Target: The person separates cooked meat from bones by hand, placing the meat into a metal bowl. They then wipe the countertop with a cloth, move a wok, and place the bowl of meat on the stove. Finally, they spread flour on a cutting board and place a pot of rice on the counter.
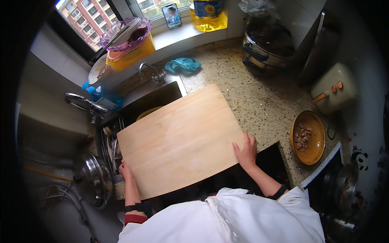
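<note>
A large pale wooden cutting board (pixel 182 139) spans the space before me, tilted in the view and covering part of the sink (pixel 164 96). At its left edge my left hand (pixel 125 170) grips the near part, with the fingers partly hidden by the board. My right hand (pixel 246 152) holds the right edge, thumb lying on the top face and fingers along the rim. The board's top bears nothing but some faint whitish marks. Whether its underside rests on the counter or is lifted, I cannot tell.
The speckled counter (pixel 231 70) carries a teal cloth (pixel 183 66), a lidded steel pot (pixel 267 45), a cream appliance (pixel 334 88) and an orange-brown plate (pixel 319 136) with minced food. Taps (pixel 158 76), a blue bottle (pixel 106 98) and another lidded pot (pixel 92 179) stand left.
</note>
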### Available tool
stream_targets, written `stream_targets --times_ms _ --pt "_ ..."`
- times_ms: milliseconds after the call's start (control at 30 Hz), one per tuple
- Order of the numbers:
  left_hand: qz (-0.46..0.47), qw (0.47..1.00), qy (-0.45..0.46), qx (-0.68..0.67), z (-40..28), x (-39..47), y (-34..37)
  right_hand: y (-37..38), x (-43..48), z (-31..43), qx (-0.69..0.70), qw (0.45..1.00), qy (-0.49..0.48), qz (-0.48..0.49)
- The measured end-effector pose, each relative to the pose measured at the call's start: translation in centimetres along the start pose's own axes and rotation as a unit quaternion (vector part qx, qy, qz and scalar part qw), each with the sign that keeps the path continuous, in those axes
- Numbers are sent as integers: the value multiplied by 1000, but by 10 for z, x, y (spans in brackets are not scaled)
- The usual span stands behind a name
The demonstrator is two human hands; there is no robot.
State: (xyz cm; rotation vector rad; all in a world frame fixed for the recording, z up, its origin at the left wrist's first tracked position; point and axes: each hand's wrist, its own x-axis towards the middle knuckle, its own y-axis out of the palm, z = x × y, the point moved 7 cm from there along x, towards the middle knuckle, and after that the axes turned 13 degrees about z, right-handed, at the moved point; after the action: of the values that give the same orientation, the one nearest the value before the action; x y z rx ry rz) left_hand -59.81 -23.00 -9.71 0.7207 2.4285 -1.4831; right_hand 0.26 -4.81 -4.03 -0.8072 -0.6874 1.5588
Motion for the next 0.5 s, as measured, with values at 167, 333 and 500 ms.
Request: stream_targets --times_ms 167,333,500 --pt "8 999 27 27 -41 -46 38 -42 -11 -39 -25 998 51 -26" --pt "36 995 72 64 -65 -76 63 -75 8 -80 -79 992 98 24" --pt "-10 988 117 99 -59 -83 69 -69 118 -85 114 990 27 -84"
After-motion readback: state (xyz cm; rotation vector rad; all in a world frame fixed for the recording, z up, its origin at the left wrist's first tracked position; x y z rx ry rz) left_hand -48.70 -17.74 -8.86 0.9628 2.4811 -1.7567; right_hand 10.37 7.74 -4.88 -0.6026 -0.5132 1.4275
